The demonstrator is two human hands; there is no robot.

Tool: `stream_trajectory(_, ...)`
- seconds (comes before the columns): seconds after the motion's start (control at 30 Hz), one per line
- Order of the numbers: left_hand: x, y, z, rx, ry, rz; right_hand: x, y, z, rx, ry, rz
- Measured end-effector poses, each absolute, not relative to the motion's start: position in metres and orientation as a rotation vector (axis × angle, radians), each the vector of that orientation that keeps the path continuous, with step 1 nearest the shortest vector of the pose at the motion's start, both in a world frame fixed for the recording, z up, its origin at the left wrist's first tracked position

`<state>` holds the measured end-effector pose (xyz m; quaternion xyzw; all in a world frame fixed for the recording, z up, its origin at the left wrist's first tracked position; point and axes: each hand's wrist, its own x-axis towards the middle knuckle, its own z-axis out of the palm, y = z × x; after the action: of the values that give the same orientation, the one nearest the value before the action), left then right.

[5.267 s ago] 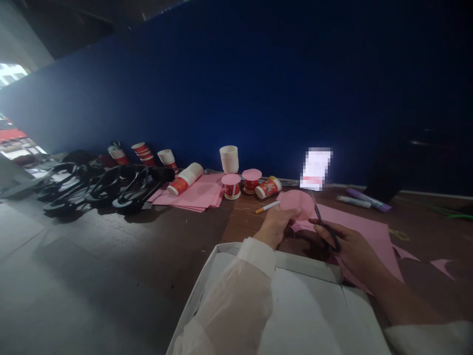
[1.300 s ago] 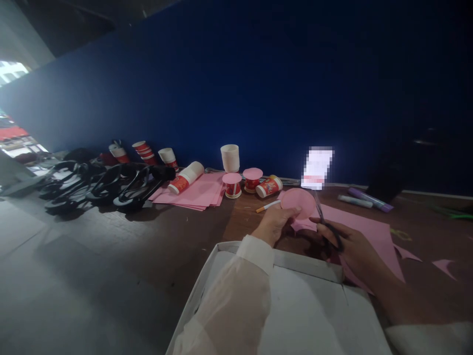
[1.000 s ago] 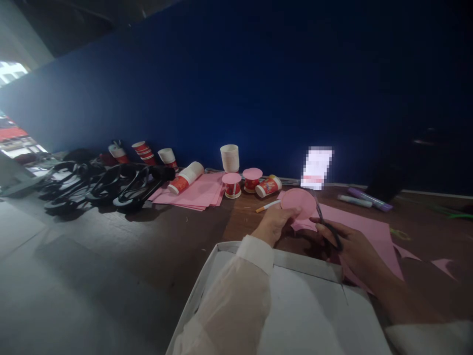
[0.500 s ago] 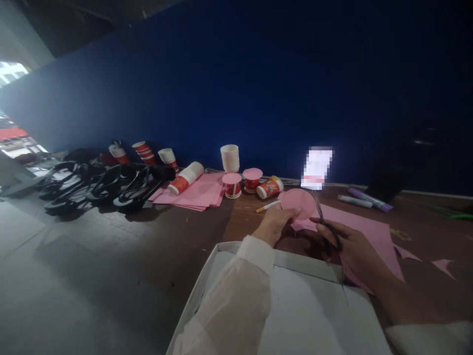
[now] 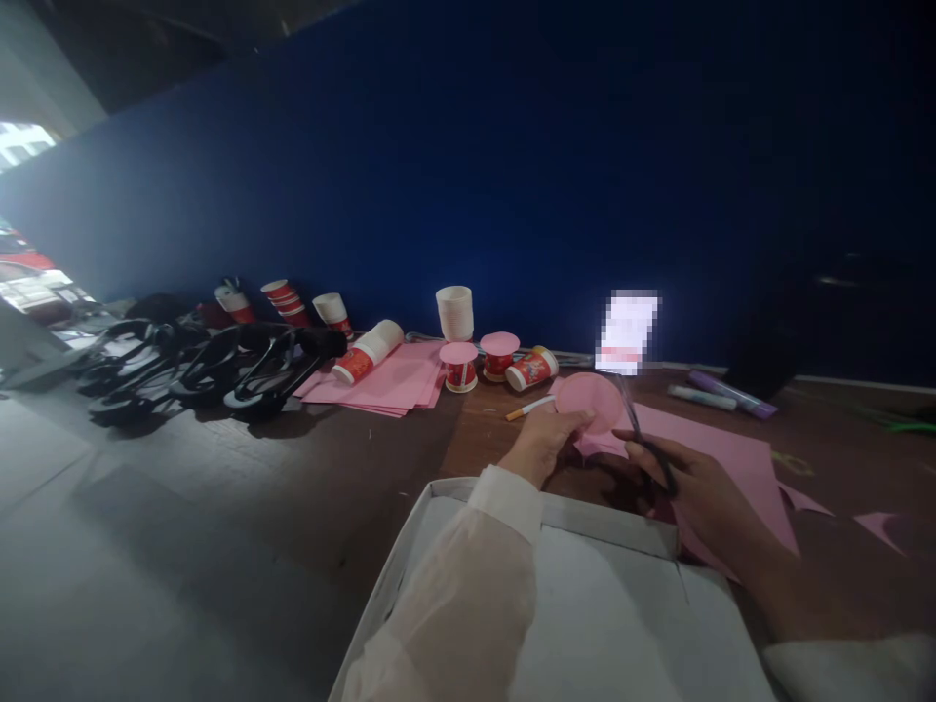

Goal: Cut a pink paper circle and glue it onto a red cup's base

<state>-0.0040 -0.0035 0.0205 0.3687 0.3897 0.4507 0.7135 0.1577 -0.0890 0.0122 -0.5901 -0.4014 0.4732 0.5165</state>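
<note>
While L hand pinches the pink disc, thumb on top, other fingers mostly hidden, R hand has its fingers curled tight round the scissors. They're at disc's R edge, long axis slanted, blades pointing fwd & slightly L. Pink sheet lies R of disc.

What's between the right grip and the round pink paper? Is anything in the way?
Just the scissors, held by the right grip and reaching up beside the right edge of the round pink paper. Nothing else visible stands between. The left grip pinches the paper near its lower edge.
</note>
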Motion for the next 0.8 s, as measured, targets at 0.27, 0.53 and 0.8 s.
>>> stream_trajectory(0.27, -0.004, -0.004, 0.023, 0.828, 0.868, 1.008, 0.151, -0.093, 0.027, -1.422, -0.876, 1.231)
stream_trajectory(0.53, -0.005, -0.009, 0.028, 0.819, 0.864, 1.004, 0.152, -0.093, 0.024, -1.43, -0.896, 1.216)
stream_trajectory(0.8, -0.005, -0.005, 0.022, 0.819, 0.848, 0.996, 0.151, -0.093, 0.028, -1.456, -0.885, 1.197)
